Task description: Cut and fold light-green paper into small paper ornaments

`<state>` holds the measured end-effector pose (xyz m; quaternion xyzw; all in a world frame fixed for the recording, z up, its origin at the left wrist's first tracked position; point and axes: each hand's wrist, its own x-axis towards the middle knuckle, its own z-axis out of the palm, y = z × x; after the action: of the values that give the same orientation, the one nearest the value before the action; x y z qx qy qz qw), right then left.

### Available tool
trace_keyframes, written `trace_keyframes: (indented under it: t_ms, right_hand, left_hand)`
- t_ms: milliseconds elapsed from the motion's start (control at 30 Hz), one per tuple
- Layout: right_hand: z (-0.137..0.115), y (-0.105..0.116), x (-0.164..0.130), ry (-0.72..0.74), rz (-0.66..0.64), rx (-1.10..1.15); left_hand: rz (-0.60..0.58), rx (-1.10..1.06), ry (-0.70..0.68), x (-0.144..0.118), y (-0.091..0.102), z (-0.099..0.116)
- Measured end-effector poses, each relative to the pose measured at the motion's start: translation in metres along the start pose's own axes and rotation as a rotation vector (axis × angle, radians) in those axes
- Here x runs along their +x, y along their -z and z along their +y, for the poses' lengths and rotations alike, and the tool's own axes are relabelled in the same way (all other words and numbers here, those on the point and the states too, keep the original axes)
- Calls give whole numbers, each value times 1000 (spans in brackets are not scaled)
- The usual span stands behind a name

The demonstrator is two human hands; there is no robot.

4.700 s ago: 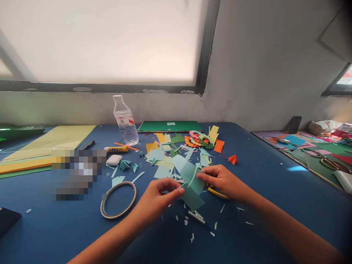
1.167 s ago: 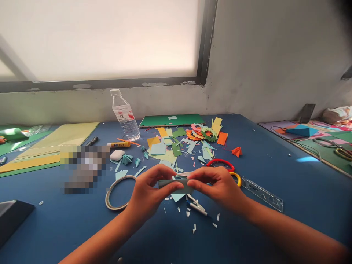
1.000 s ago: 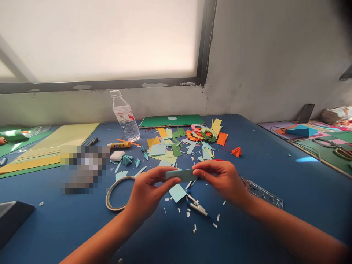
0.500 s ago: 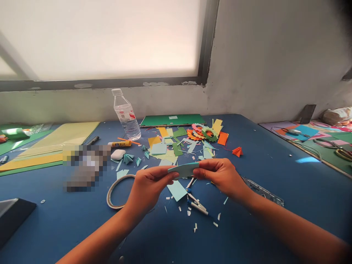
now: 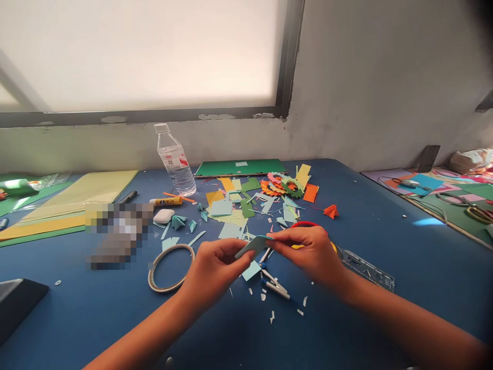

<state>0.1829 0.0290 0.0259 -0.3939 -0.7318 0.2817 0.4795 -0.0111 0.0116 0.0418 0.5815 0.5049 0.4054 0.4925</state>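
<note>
A small piece of light blue paper [image 5: 254, 246] is held up between my hands above the table. My left hand [image 5: 221, 262] pinches its left end, thumb in front and fingers behind. At its upper right end, my right hand [image 5: 308, 249] grips it between thumb and fingertips. The paper is tilted and looks bent or folded. Below it lie another light blue piece [image 5: 251, 270] and a white drawing compass [image 5: 275, 288]. Partly hidden behind my right hand are scissors with red and yellow handles [image 5: 304, 224]. A roll of tape [image 5: 154, 277] lies beside my left wrist.
Paper scraps [image 5: 231, 216] are strewn across the blue table [image 5: 331, 334]. A water bottle [image 5: 176, 164], a glue stick [image 5: 167, 201] and folded blue pieces [image 5: 177, 222] stand or lie to the left. A clear ruler [image 5: 367, 270] lies by my right forearm, an orange folded piece [image 5: 330, 211] beyond.
My right hand has moved slightly left, closer to my left hand. The blue paper has turned from nearly level to slanting up to the right. The scissors' handles show more now.
</note>
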Motion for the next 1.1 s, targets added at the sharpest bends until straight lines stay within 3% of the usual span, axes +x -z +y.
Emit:
trace_keyframes:
  t_ms: [67, 167, 333, 400, 700, 933, 1100]
  right_hand:
    - [2, -1, -2, 172, 27, -116]
    - [4, -1, -5, 306, 37, -158]
    - [-6, -4, -8, 724, -1, -415]
    - [-10, -6, -9, 785, -16, -476]
    - [-8, -12, -12, 780, -18, -627]
    - [-5, -9, -11, 732, -49, -650]
    - [1, -11, -10, 688, -42, -685]
  left_hand:
    - [-9, -4, 13, -3, -3, 1]
    - [-13, -47, 46, -4, -6, 3]
    - [-32, -161, 124, -3, -8, 0]
    - [-57, -209, 152, -4, -10, -1]
    - [-193, -515, 203, -9, -16, 2]
    - [-149, -633, 217, -8, -15, 0]
    - [-165, -637, 147, -9, -16, 2]
